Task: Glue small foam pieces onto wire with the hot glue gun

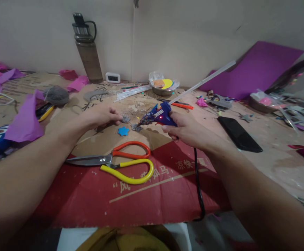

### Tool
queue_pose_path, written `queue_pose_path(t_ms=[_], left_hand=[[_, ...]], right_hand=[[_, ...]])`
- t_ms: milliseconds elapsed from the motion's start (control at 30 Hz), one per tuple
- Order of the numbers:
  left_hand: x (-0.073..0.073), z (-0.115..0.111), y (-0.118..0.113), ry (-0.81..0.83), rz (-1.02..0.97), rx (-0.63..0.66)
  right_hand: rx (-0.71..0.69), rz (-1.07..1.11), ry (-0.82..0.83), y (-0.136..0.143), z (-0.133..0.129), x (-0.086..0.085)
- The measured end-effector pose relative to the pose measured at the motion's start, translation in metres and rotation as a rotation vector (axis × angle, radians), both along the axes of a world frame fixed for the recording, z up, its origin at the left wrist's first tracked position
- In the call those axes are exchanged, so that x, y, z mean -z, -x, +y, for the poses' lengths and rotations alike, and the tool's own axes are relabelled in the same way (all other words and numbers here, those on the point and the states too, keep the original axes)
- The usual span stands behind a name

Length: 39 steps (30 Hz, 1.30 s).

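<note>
My right hand (pixel 184 127) is wrapped round the handle of a blue hot glue gun (pixel 165 114) with a red light lit on its side. A long clear glue stick (pixel 203 83) juts from its back end. The gun's nozzle touches or sits just over a small dark grey piece (pixel 136 127) on the cardboard. My left hand (pixel 106 116) is closed in a pinch at the edge of another small grey piece (pixel 126 119). Just in front of these lies a blue star-like shape (pixel 123 131). Scissors (pixel 131 162) with one red and one yellow handle rest nearer to me.
A black phone (pixel 239 134) lies right of my right hand, and the gun's black cord (pixel 198 184) runs over the table's front edge. At the back stand a water bottle (pixel 89 52), a small white clock (pixel 112 77) and a bowl (pixel 164 91). Grey yarn (pixel 56 95) sits left.
</note>
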<state>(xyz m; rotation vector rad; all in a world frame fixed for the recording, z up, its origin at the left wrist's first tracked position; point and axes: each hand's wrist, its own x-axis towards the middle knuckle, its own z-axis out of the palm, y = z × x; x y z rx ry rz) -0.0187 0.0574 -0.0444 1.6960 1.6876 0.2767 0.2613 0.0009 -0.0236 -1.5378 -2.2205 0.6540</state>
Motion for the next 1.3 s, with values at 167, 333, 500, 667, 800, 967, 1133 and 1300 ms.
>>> queue_pose_path(t_ms=[167,333,500,667,800,967,1133,1300], left_hand=[[0.001,0.000,0.001,-0.002,-0.020,-0.002],[0.001,0.000,0.002,-0.017,-0.017,-0.002],[0.001,0.000,0.002,0.001,-0.020,-0.009],[-0.001,-0.001,0.000,-0.020,-0.048,-0.007],[-0.005,-0.004,-0.001,-0.082,-0.157,-0.005],[-0.011,-0.011,-0.007,-0.157,-0.217,0.054],[-0.017,-0.019,-0.016,-0.199,-0.233,0.084],[-0.019,-0.026,-0.025,-0.283,-0.251,0.074]], right_hand=[[-0.007,0.020,-0.012,-0.001,0.000,0.003],[-0.012,0.024,-0.075,0.000,-0.001,0.000],[0.077,0.052,0.013,-0.001,-0.003,-0.007],[0.105,0.324,0.156,-0.008,0.000,-0.003],[0.166,0.579,0.311,-0.008,0.007,0.005],[0.322,0.320,0.226,-0.014,0.026,0.022],[0.371,-0.246,-0.157,-0.022,0.026,0.025],[0.326,0.063,-0.278,0.001,0.006,0.014]])
